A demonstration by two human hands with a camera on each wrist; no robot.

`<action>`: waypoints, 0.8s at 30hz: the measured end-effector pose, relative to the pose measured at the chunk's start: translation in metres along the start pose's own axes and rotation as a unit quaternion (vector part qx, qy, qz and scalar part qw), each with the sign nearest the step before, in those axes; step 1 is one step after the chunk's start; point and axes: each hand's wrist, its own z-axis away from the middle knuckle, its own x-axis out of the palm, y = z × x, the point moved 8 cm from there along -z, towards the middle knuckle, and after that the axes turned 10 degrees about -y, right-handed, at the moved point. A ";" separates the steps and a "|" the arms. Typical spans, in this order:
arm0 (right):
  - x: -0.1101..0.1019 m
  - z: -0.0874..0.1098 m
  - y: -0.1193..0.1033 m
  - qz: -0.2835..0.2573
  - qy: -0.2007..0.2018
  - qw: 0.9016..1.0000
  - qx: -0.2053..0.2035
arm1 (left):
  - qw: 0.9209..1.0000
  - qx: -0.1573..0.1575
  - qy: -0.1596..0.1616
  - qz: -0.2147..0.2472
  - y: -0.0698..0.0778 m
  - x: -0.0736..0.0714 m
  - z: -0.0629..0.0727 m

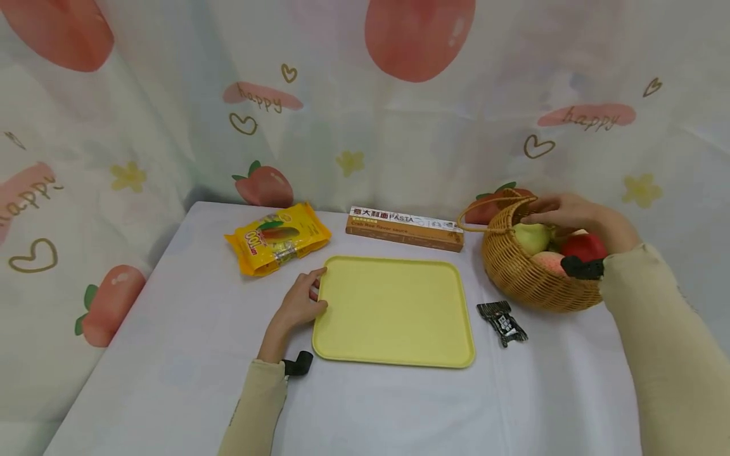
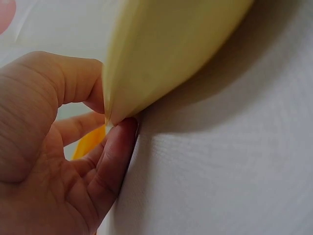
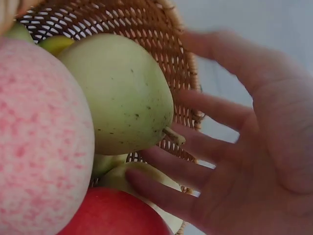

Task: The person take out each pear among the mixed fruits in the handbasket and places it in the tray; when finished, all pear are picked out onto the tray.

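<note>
A yellow tray (image 1: 393, 310) lies on the counter (image 1: 388, 408). The left hand (image 1: 298, 301) has its grip closed on the tray's left edge, thumb and fingers pinching it. The right hand (image 1: 578, 215), grip spread wide and holding nothing, reaches into the wicker basket (image 1: 510, 275) right of the tray, beside a green fruit (image 3: 122, 93). Behind the tray: a pasta box (image 1: 405, 229); off its far left corner: a yellow bag (image 1: 279, 239).

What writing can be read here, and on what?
"happy", three times: backdrop
"意大利面 PASTA": box
"Crab Roe flavor sauce": same box
"100", upside down: yellow bag
Too small to read: print on black packet and left sleeve; smaller box and bag lettering
</note>
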 end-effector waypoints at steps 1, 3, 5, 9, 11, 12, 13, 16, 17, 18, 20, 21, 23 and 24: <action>0.002 -0.002 0.000 0.001 -0.012 1.000 -0.006 | 1.000 0.000 0.000 0.001 0.000 0.000 0.000; 0.006 -0.003 -0.001 0.005 -0.033 0.999 -0.011 | 1.000 -0.001 0.000 0.002 0.000 0.000 0.001; 0.010 -0.005 0.000 -0.007 -0.060 0.998 -0.016 | 1.000 0.001 0.002 0.003 0.001 0.000 0.002; 0.015 -0.010 0.004 -0.016 -0.093 0.996 -0.005 | 1.000 0.007 0.003 0.000 0.001 -0.001 0.002; 0.015 -0.011 0.007 -0.001 -0.092 0.996 0.001 | 1.000 0.012 0.002 -0.001 0.002 -0.001 0.001; 0.015 -0.011 0.009 0.000 -0.093 0.996 0.005 | 1.000 0.012 0.002 -0.001 0.002 -0.001 0.001; 0.015 -0.011 0.010 0.003 -0.092 0.996 0.008 | 1.000 0.013 0.001 -0.001 0.003 -0.001 0.001; 0.013 -0.011 0.011 0.023 -0.075 0.997 0.012 | 1.000 0.012 0.001 -0.001 0.003 -0.001 0.001; 0.012 -0.011 0.011 0.028 -0.067 0.997 0.012 | 1.000 0.010 0.001 -0.002 0.003 -0.001 0.001; 0.012 -0.011 0.011 0.028 -0.061 0.998 0.013 | 1.000 0.007 0.001 -0.003 0.002 -0.001 0.001; 0.010 -0.011 0.010 0.029 -0.044 0.999 0.008 | 1.000 0.005 0.003 -0.005 0.001 -0.002 0.001; 0.009 -0.011 0.009 0.030 -0.036 0.999 0.005 | 1.000 0.004 0.004 -0.006 0.001 -0.002 0.001; 0.007 -0.011 0.005 0.035 -0.020 0.999 -0.005 | 1.000 0.005 0.006 -0.005 0.000 -0.002 0.001; 0.006 -0.011 0.003 0.038 -0.010 0.999 -0.009 | 1.000 0.006 0.008 -0.004 0.000 -0.003 0.000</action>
